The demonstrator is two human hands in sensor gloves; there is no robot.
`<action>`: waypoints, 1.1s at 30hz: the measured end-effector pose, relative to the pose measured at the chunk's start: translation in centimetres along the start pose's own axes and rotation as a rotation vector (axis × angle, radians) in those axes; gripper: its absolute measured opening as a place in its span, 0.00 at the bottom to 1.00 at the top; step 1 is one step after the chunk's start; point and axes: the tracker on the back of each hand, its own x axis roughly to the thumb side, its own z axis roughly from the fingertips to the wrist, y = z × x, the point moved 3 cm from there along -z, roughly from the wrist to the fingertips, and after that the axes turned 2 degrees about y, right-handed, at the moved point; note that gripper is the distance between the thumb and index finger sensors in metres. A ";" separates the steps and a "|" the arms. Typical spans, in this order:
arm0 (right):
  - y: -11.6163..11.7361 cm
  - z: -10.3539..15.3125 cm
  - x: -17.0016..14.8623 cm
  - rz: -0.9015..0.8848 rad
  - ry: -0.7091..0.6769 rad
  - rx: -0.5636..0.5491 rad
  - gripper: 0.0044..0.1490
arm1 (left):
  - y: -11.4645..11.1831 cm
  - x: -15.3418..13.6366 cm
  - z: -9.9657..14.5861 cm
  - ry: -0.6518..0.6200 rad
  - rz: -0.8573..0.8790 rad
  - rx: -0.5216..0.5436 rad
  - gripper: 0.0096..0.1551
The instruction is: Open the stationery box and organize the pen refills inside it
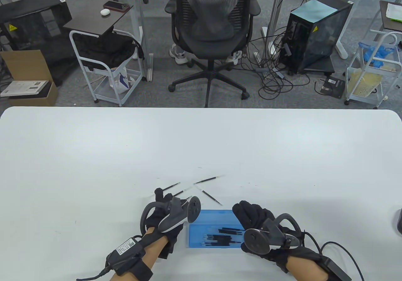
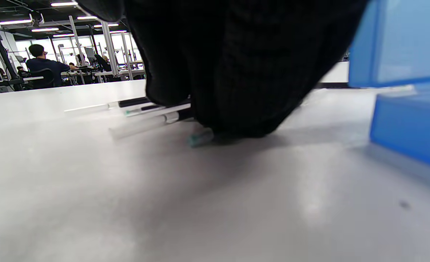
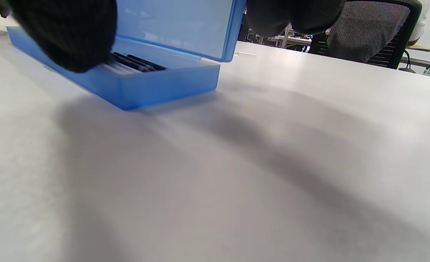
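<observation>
The blue stationery box (image 1: 194,230) lies open near the table's front edge, its lid (image 3: 178,25) standing up. Several black pen refills (image 1: 224,239) lie inside its tray (image 3: 164,78). My right hand (image 1: 248,213) grips the box at its right end, thumb (image 3: 69,36) in front of the tray and fingers behind the lid's edge. Just left of the box, my left hand (image 1: 165,199) reaches down to the table and its fingertips (image 2: 229,123) pinch a teal-tipped pen refill (image 2: 200,139). More loose refills (image 1: 205,179) lie scattered beyond the box.
A white table (image 1: 94,155) stretches wide to the left, right and far side. Loose refills (image 2: 142,125) lie close beside my left fingers. Past the far edge stand an office chair (image 1: 213,26), carts and a computer case (image 1: 314,32).
</observation>
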 end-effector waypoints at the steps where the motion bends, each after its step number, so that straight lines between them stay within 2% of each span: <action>1: 0.0 0.0 0.0 0.001 0.000 0.000 0.77 | 0.0 0.1 0.0 -0.003 -0.006 0.004 0.27; 13: 0.0 0.0 0.0 0.002 0.001 0.000 0.77 | 0.4 -0.1 0.2 0.022 0.029 0.039 0.29; 22: 0.0 0.0 0.1 0.003 0.000 0.001 0.77 | 5.9 -2.8 2.6 0.033 0.132 0.214 0.29; 25: 0.0 0.0 0.1 0.003 0.000 0.002 0.77 | 8.0 -3.0 4.4 -0.017 0.154 0.285 0.29; 28: 0.0 0.0 0.1 0.002 0.000 0.002 0.77 | 9.4 -1.9 6.5 -0.104 0.149 0.336 0.29; 33: 0.0 0.0 0.0 0.001 0.001 0.003 0.77 | 8.9 1.6 9.0 -0.251 0.073 0.352 0.29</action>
